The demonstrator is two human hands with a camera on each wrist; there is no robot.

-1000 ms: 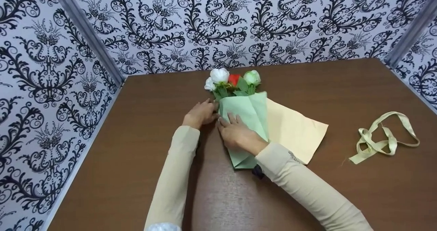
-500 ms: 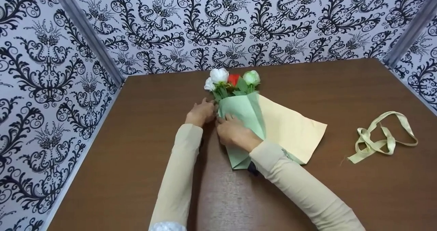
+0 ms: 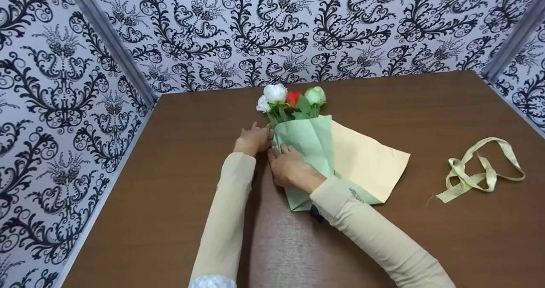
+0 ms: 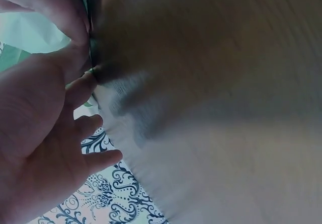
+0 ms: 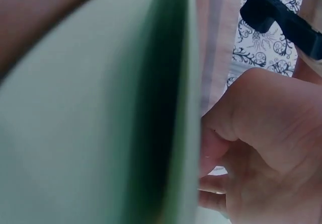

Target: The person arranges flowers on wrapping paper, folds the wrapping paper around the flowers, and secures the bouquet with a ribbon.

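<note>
A bouquet of artificial flowers, with white blooms (image 3: 275, 93), a red one (image 3: 293, 98) and a pale green one (image 3: 315, 96), lies on the table, heads away from me. Its stems are hidden in green wrapping paper (image 3: 300, 135). At the paper's left edge, my left hand (image 3: 254, 140) pinches with thumb and forefinger while its other fingers spread, as the left wrist view shows. Across the front of the wrap lies my right hand (image 3: 291, 166), bent fingertips gripping the same edge just below. Green paper fills much of the right wrist view, blurred.
The wrap's cream-coloured side (image 3: 368, 162) spreads out flat to the right of the bouquet. Farther right, a loosely looped pale yellow ribbon (image 3: 470, 179) lies on the brown table (image 3: 162, 220). Patterned walls (image 3: 204, 28) stand behind and at both sides.
My right hand has drawn in from lying flatter on the wrap, its fingers now bent at the left edge. My left hand stays at that edge, shifted only slightly. The flowers keep their place.
</note>
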